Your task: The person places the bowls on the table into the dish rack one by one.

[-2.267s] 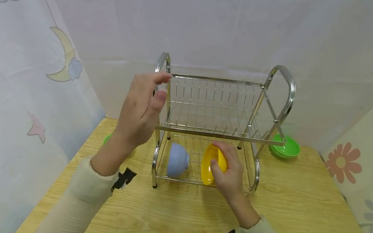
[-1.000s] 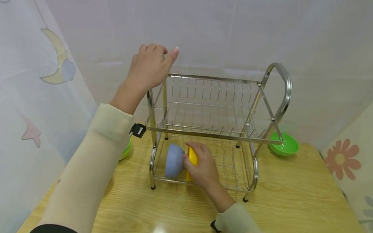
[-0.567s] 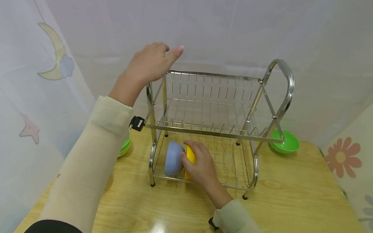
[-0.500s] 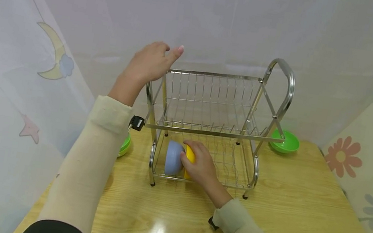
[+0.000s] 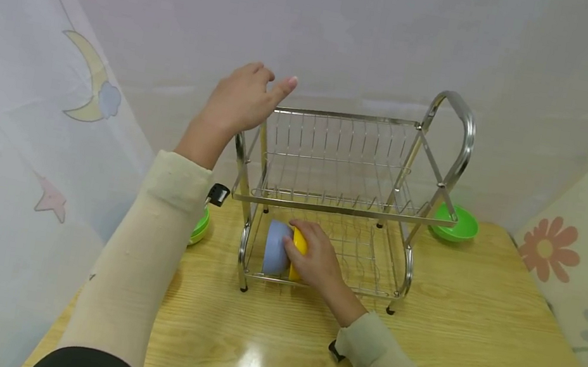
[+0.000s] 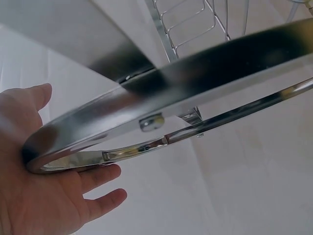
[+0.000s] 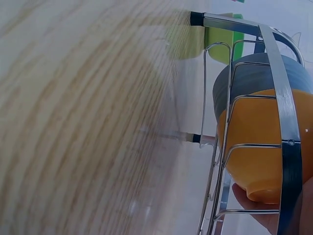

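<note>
In the lower middle of the frame, the fingers of my right hand (image 5: pixel 317 258) are curled round the yellow bowl (image 5: pixel 300 241), which I held apart from the blue bowl (image 5: pixel 275 248) a couple of seconds ago and which now stands on its side close against it, on the lower tier of the wire rack (image 5: pixel 347 210). My left hand (image 5: pixel 241 98), lower beside the rack then, is now up at its handle (image 6: pixel 98 117), left of centre, with fingers spread and relaxed, while the green bowl (image 5: pixel 457 227) stays on the tabletop (image 5: pixel 469 314), at middle right.
</note>
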### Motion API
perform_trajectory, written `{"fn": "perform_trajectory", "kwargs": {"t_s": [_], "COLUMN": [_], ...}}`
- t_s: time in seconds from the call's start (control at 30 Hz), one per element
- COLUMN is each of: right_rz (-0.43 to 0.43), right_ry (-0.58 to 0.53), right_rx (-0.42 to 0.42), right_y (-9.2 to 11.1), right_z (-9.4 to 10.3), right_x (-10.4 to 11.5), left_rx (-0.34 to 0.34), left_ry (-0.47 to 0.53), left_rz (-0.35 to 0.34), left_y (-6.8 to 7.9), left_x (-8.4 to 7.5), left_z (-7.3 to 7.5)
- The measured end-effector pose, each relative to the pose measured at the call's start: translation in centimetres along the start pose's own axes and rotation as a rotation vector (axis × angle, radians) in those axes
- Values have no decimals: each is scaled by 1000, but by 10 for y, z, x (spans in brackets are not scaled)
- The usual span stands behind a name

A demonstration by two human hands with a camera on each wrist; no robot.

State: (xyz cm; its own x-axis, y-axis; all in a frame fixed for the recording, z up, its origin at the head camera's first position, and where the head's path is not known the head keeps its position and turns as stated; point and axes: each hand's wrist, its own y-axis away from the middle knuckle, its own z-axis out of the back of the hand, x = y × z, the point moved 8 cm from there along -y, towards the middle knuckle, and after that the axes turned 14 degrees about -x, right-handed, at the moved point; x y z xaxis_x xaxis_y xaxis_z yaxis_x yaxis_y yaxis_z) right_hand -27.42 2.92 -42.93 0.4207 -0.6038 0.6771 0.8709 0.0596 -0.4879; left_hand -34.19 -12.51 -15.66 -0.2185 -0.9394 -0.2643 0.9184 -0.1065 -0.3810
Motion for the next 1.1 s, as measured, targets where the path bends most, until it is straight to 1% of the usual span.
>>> {"fn": "perform_trajectory", "kwargs": {"t_s": [0.3,0.5,0.83,0.97,1.1], "right_rz": [-64,-89,-44,-15,-8], "right_ry": [-17,-42,-123,-135,-144], "right_rx": [60,128,186,193,176], "right_y": [3,6,6,6,6], "right_z": [-5,-11,-12,-12,-10], "right_x": [-1,-4,-3,-3,-2], "left_rx": [3,9,-7,-9,-12], "left_ry": [-38,-48,-50,-56,-56], "left_rz": [-13,-16,-14,-11,-11], "left_y": [0,2,6,7,7], "left_x": [-4,-5,-5,-5,-4], "left_z": [-1,-4,-2,-2,-1]}}
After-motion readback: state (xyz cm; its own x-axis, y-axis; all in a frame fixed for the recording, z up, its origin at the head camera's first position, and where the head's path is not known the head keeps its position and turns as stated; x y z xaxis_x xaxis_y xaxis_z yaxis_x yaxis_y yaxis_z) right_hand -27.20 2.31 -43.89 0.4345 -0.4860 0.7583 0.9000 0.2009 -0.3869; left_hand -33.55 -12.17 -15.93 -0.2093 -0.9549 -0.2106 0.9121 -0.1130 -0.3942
